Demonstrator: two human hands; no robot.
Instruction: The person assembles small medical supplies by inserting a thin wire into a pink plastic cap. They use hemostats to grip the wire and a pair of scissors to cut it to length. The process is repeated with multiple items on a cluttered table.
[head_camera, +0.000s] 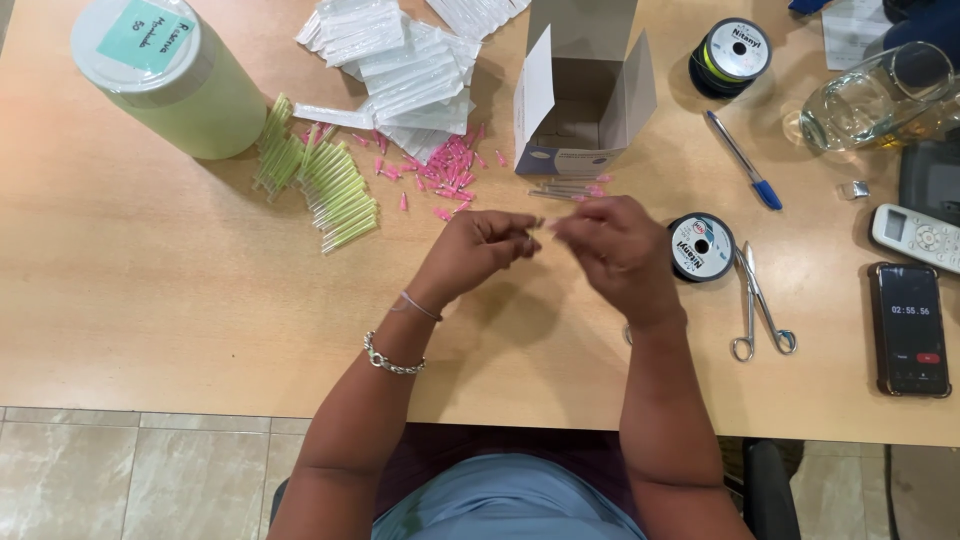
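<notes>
My left hand (478, 250) and my right hand (618, 248) meet above the middle of the wooden table (150, 290), fingertips pinched together on a small thin pale piece (541, 224) that is too small to make out. Just beyond them lie scattered pink caps (447, 170), a few thin clear tubes (565, 187) and an open white cardboard box (580, 95). A spool of thread (701, 246) sits right beside my right hand.
Yellow-green tubes (320, 180) and clear wrappers (405, 70) lie at the back left, by a big lidded jar (170, 75). Right side: scissors (760, 300), a blue pen (745, 160), a second spool (732, 55), a glass jug (880, 100), a remote (915, 235), a phone (908, 328).
</notes>
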